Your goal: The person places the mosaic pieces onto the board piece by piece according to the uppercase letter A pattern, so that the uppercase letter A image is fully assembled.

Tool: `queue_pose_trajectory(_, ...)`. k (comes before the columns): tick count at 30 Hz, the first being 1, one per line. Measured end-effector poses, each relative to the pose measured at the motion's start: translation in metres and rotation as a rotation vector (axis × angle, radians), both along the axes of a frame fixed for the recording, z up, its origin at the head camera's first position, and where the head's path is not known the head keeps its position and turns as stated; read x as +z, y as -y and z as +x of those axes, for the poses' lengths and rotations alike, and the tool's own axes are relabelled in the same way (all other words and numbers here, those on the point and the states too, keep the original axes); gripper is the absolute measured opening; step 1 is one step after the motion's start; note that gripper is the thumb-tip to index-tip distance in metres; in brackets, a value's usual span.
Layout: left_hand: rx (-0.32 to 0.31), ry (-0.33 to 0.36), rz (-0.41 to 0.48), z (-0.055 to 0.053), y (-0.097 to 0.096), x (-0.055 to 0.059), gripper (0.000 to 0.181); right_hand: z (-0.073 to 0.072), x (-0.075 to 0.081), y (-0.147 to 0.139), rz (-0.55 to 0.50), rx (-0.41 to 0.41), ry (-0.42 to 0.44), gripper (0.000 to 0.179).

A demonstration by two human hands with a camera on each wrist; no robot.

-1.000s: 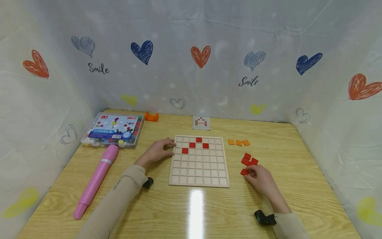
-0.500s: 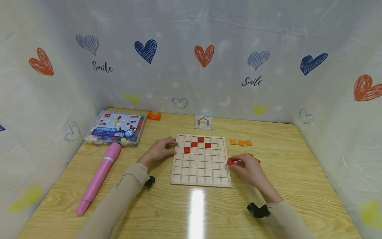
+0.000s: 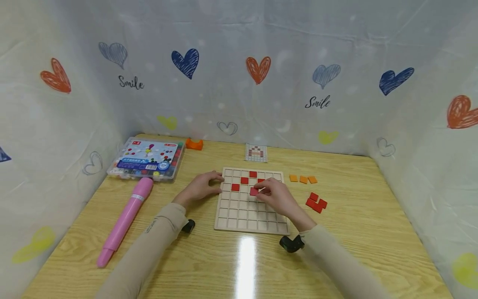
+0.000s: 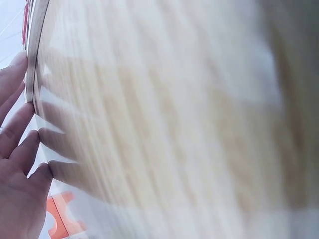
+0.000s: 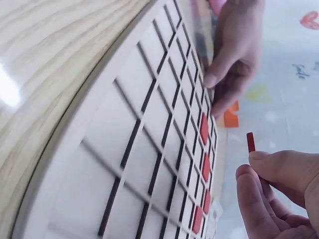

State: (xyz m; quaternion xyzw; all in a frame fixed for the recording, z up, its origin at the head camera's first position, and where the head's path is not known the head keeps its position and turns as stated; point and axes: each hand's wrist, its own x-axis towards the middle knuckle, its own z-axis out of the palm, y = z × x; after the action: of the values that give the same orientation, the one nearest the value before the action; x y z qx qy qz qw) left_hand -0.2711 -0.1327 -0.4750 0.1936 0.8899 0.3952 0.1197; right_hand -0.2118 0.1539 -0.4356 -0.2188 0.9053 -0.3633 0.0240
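A wooden grid board [image 3: 239, 226] lies mid-table with several red square tiles [image 3: 235, 187] set in its upper cells. My right hand [image 3: 278, 197] is over the board and pinches one red tile [image 5: 250, 142] between thumb and fingertip; the right wrist view shows that tile held up off the board. My left hand [image 3: 199, 189] rests on the table at the board's left side, its fingertips [image 4: 20, 112] touching the board's edge. The right hand partly covers one red tile in the grid.
Right of the board lie several loose red tiles [image 3: 316, 202] and three orange tiles [image 3: 303, 179]. A small pattern card [image 3: 256, 153] is behind it. On the left are a clear plastic case [image 3: 145, 160], a pink marker-shaped stick [image 3: 125, 222] and an orange piece [image 3: 194, 144].
My right hand has taken a red tile from the loose ones on the right and carried it left over the board. The left hand has stayed at the board's edge.
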Motion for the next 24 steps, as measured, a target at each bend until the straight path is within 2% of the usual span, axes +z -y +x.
queue_pose_trajectory(6, 0.002, 0.001, -0.013, 0.000, -0.001, 0.001, 0.037, -0.012, -0.007, 0.027, 0.079, 0.036, 0.038, 0.021)
queue_pose_trajectory(13, -0.001, 0.001, -0.004, -0.001, -0.002, 0.001, 0.036, -0.023, -0.019, 0.045, 0.107, 0.034, 0.063, 0.020)
queue_pose_trajectory(17, -0.003, -0.016, -0.009, 0.000, -0.002, 0.001, 0.036, -0.026, -0.023, 0.051, 0.110, 0.061, 0.071, 0.019)
queue_pose_trajectory(24, -0.001, -0.012, -0.005, 0.000, -0.002, 0.001, 0.036, -0.026, -0.023, 0.058, 0.148, 0.092, 0.026, 0.020)
